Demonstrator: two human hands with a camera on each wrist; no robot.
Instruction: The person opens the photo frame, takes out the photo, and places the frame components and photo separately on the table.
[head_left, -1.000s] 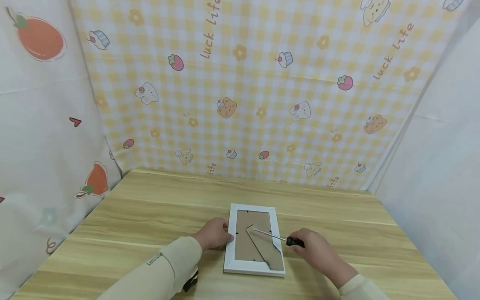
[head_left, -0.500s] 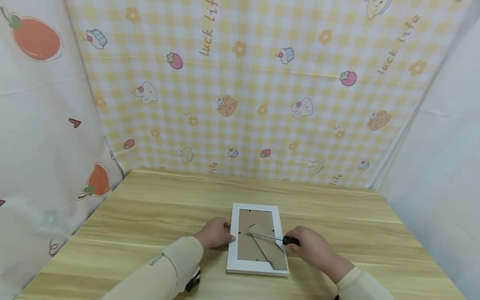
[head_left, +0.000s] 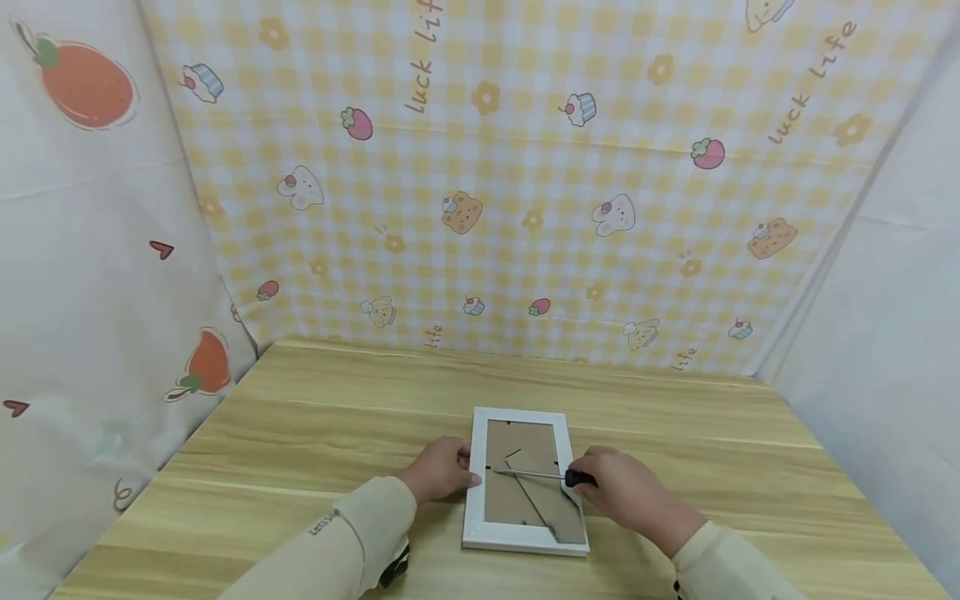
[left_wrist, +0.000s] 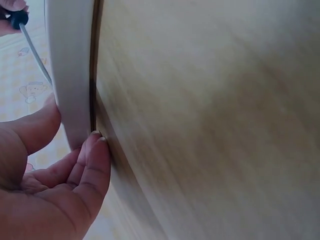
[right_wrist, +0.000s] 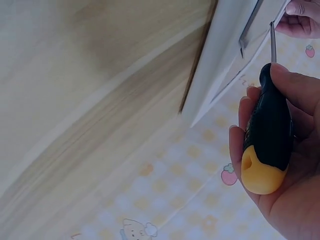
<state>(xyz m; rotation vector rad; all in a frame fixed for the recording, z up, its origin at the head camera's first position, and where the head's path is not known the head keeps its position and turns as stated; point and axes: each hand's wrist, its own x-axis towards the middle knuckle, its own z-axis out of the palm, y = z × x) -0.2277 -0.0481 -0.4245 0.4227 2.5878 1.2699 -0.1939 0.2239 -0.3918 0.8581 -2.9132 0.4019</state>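
A white picture frame (head_left: 517,534) lies back up on the table, its brown backing board (head_left: 504,500) showing. My left hand (head_left: 441,469) holds the frame's left edge; in the left wrist view the thumb rests on the border (left_wrist: 72,65) and the curled fingertips are at the lower edge. My right hand (head_left: 628,496) grips a screwdriver (right_wrist: 270,125) with a black and yellow handle. Its metal shaft lies low across the board, tip close to the small black tab (head_left: 488,467) on the left side. Whether the tip touches the tab I cannot tell.
A stand flap (head_left: 558,512) slants over the board's lower right, beneath the screwdriver shaft. More black tabs sit along the opening's other sides. The wooden table (head_left: 337,417) ends at a yellow checked cloth (head_left: 525,250) behind; white cloths hang at both sides.
The screwdriver's tip has moved left across the backing board, from the stand flap's upper end to the left tab. My left hand keeps its hold on the frame.
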